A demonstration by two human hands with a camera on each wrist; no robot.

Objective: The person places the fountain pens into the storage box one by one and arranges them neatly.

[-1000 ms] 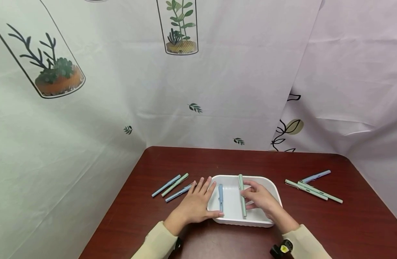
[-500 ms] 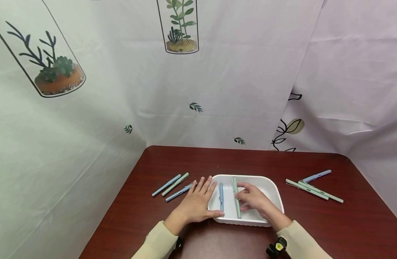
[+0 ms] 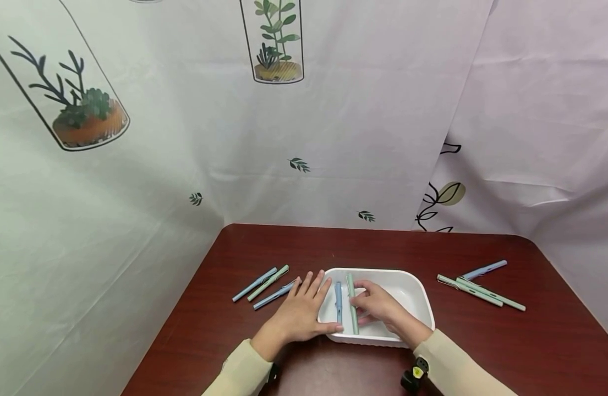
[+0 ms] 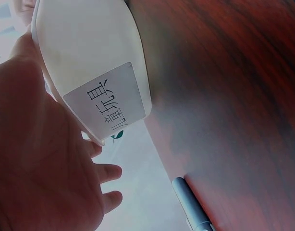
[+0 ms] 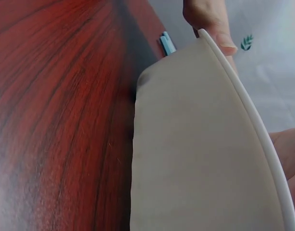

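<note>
A white plastic tray (image 3: 412, 291) sits on the table. My left hand (image 3: 297, 316) rests over its left rim, fingers spread and straight, thumb on the front left corner. Inside the tray a blue pen (image 3: 338, 302) lies lengthwise beside that hand. Just right of it, my right hand (image 3: 380, 309) pinches a green pen (image 3: 353, 316), roughly parallel to the blue one and apart from it. Under the left palm (image 4: 46, 149), the left wrist view shows the tray's outer wall with a printed label (image 4: 106, 101). In the right wrist view, the tray wall (image 5: 195, 139) hides most of the right hand.
Left of the tray lie a blue pen (image 3: 254, 284), a green pen (image 3: 267, 283) and another blue pen (image 3: 274, 296), partly behind the left fingers. On the right, a blue pen (image 3: 486, 269) and two green pens lie crossed on the dark red table (image 3: 284, 239). Patterned cloth hangs behind.
My right hand has moved left inside the tray with the green pen, bringing it close to the blue pen. The left hand and tray have stayed put.
</note>
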